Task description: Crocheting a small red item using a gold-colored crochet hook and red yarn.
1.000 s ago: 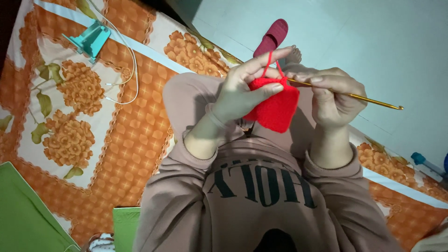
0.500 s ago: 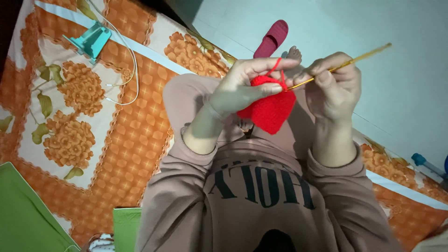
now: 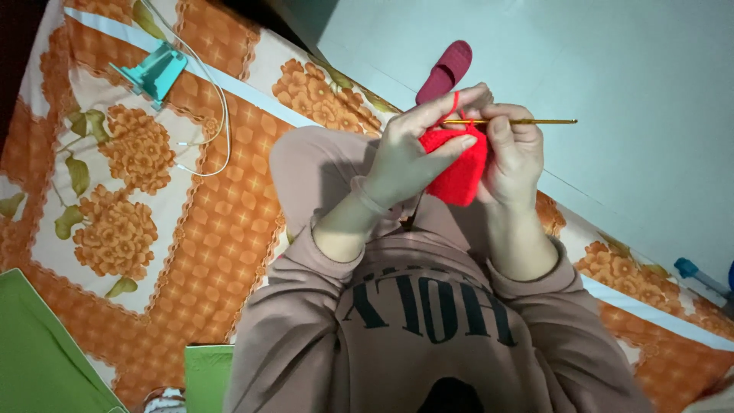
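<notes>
A small red crochet piece [image 3: 461, 170] hangs between both hands above my lap. My left hand [image 3: 417, 145] pinches its upper edge, and a red yarn strand [image 3: 454, 102] runs over the raised index finger. My right hand [image 3: 511, 153] grips a gold crochet hook [image 3: 535, 121] that lies level, its tip in the top of the red piece and its handle pointing right. I sit on a bed in a brown sweatshirt with dark lettering.
An orange floral bedsheet [image 3: 138, 191] covers the bed. A teal plastic stand [image 3: 153, 73] with a white cable [image 3: 218, 115] lies at upper left. A maroon slipper [image 3: 445, 70] rests on the pale floor. Green fabric [image 3: 38, 352] sits at lower left.
The hook has swung from slanting up-right to level, and both hands have drawn closer together over the red piece.
</notes>
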